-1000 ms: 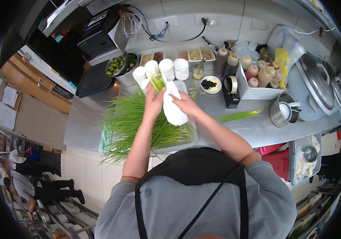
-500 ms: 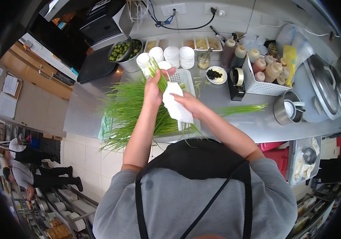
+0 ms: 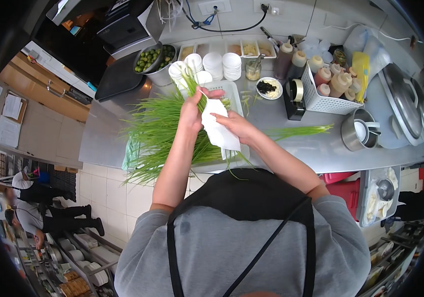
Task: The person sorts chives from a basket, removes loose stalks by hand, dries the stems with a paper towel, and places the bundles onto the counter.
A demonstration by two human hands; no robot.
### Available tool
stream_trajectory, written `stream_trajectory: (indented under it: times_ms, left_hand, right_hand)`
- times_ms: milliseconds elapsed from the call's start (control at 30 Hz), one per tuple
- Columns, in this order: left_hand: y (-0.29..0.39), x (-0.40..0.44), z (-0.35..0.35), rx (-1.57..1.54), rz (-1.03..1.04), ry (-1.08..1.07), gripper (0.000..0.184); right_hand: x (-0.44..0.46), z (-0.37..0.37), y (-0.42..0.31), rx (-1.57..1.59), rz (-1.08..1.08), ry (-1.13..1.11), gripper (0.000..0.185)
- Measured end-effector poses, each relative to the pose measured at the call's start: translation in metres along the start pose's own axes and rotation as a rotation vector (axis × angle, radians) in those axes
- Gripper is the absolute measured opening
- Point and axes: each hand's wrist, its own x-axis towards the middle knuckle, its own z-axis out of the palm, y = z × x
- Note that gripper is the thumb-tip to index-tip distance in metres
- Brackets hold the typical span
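Note:
My left hand (image 3: pixel 190 113) is closed around a small bunch of chives (image 3: pixel 187 81), their pale ends pointing up and away from me. My right hand (image 3: pixel 236 124) grips a white paper towel (image 3: pixel 217 129) that lies against the held stalks, thumb on top. Part of the bunch is hidden under the towel. Below both hands, a large heap of chives (image 3: pixel 160 126) spreads over a white perforated basket (image 3: pixel 239 99) and the steel counter (image 3: pixel 291 153). A smaller bundle of chives (image 3: pixel 301 131) lies apart to the right.
Stacked white cups (image 3: pixel 212 67), a bowl of green limes (image 3: pixel 147 62) and a small bowl with dark and pale food (image 3: pixel 269 91) stand behind. On the right are a basket of sauce bottles (image 3: pixel 331 104), steel pots (image 3: pixel 354 134) and large lids (image 3: pixel 400 101). Other people (image 3: pixel 38 213) stand far left.
The view has shifted very slightly. Both hands keep their hold on the chives and the paper towel, almost in the same place.

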Motion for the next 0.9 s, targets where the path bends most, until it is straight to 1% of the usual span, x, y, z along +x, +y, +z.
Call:
stream_trajectory:
  times_ms: [33, 100, 200, 233, 267, 300, 333, 367, 400, 433, 500, 567, 600, 633, 667, 700, 733, 767, 833, 867, 900]
  left_hand:
    - [0.003, 0.001, 0.0, 0.0, -0.003, 0.001, 0.027]
    - [0.019, 0.005, -0.004, -0.158, 0.121, 0.195, 0.03]
    - [0.05, 0.006, -0.025, -0.243, 0.18, 0.349, 0.027]
    - [0.062, 0.006, -0.035, -0.303, 0.225, 0.33, 0.026]
    - [0.075, 0.006, -0.051, -0.433, 0.239, 0.204, 0.026]
    - [0.089, 0.005, -0.069, -0.587, 0.222, 0.094, 0.026]
    - [0.104, 0.0, -0.077, -0.612, 0.266, 0.031, 0.026]
    - [0.118, -0.004, -0.094, -0.639, 0.293, -0.006, 0.025]
    - [0.131, -0.012, -0.1, -0.599, 0.334, -0.025, 0.027]
    - [0.142, -0.02, -0.102, -0.471, 0.366, 0.026, 0.027]
    - [0.148, -0.036, -0.079, 0.079, 0.324, 0.221, 0.027]
    - [0.12, -0.042, -0.037, 0.716, 0.143, 0.333, 0.026]
    - [0.098, -0.044, -0.019, 0.99, 0.003, 0.364, 0.028]
    - [0.076, -0.045, 0.006, 1.143, -0.091, 0.332, 0.032]
    - [0.053, -0.043, 0.009, 1.098, -0.147, 0.217, 0.035]
    - [0.038, -0.042, 0.019, 0.938, -0.135, 0.097, 0.032]
    - [0.026, -0.035, 0.016, 0.728, -0.194, 0.014, 0.026]
    - [0.024, -0.036, 0.032, 0.656, -0.158, 0.05, 0.019]
    - [0.022, -0.03, 0.035, 0.699, -0.104, 0.095, 0.02]
    - [0.026, -0.028, 0.036, 0.697, -0.103, 0.093, 0.02]
    - [0.032, -0.027, 0.036, 0.626, -0.05, 0.109, 0.02]
  right_hand:
    - [-0.001, 0.0, 0.001, -0.006, 0.019, -0.003, 0.032]
    - [-0.006, 0.001, 0.005, -0.019, 0.039, 0.0, 0.032]
    - [-0.014, 0.0, 0.007, -0.054, 0.037, -0.012, 0.032]
    - [-0.017, 0.0, 0.007, -0.074, 0.015, -0.027, 0.033]
    - [-0.02, -0.001, 0.006, -0.073, 0.016, -0.027, 0.033]
    - [-0.023, -0.002, 0.005, -0.141, 0.016, -0.009, 0.032]
    - [-0.027, -0.003, 0.005, -0.209, 0.016, 0.01, 0.032]
    - [-0.03, -0.006, 0.004, -0.207, 0.015, 0.011, 0.032]
    - [-0.033, -0.009, 0.004, -0.217, 0.021, 0.031, 0.032]
    - [-0.036, -0.012, 0.003, -0.229, 0.027, 0.052, 0.031]
    - [-0.039, -0.017, -0.003, -0.197, 0.005, 0.099, 0.031]
    - [-0.038, -0.019, -0.008, -0.169, -0.02, 0.146, 0.03]
    - [-0.034, -0.02, -0.009, -0.16, -0.036, 0.144, 0.03]
    - [-0.031, -0.02, -0.01, -0.151, -0.052, 0.14, 0.03]
    - [-0.027, -0.02, -0.01, -0.157, -0.058, 0.136, 0.03]
    - [-0.024, -0.02, -0.008, -0.244, -0.051, 0.098, 0.03]
    - [-0.021, -0.02, -0.006, -0.33, -0.042, 0.06, 0.032]
    - [-0.02, -0.019, -0.002, -0.332, -0.042, 0.061, 0.032]
    - [-0.02, -0.017, 0.004, -0.277, -0.128, 0.04, 0.032]
    - [-0.021, -0.019, 0.002, -0.273, -0.084, 0.026, 0.034]
    - [-0.024, -0.019, 0.001, -0.274, -0.084, 0.026, 0.034]
